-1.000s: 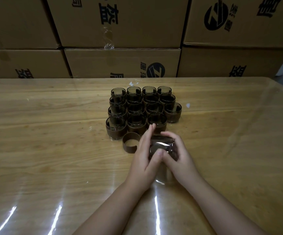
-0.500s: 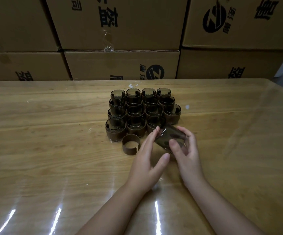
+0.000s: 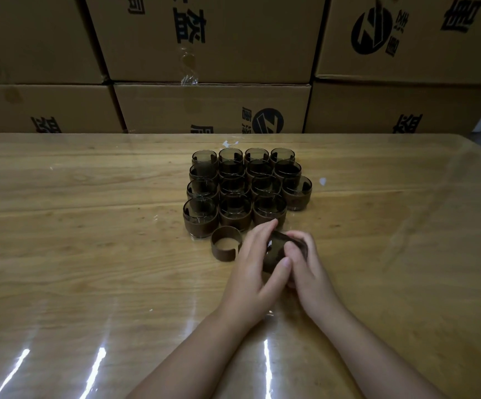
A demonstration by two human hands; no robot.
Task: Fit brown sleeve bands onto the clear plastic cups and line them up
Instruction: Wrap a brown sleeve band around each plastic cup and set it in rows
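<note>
15 clear smoke-tinted plastic cups (image 3: 235, 208) with brown sleeve bands round their lower halves stand upright in a tight block on the glossy pale wooden table (image 3: 89, 254); the 3 far rows hold 4 each and the near row holds 3; the right-end cup of the third row sits a little out to the right. 1 more clear tinted cup (image 3: 276, 247) is tipped on its side between both hands, just in front of the near row's right end and slightly above the table top; whether it wears a band I cannot tell. The left hand (image 3: 250, 272) grasps it from the left, fingers laid along its wall and thumb across its near end; the right hand (image 3: 308, 269) grasps it from the right with fingers curled over the top. 1 loose brown split sleeve band (image 3: 225, 243) stands on edge on the table just left of the left hand, touching the near row, its gap facing the person. Stacked brown cardboard boxes (image 3: 210, 38) with dark printed logos wall off the far side of the table.
</note>
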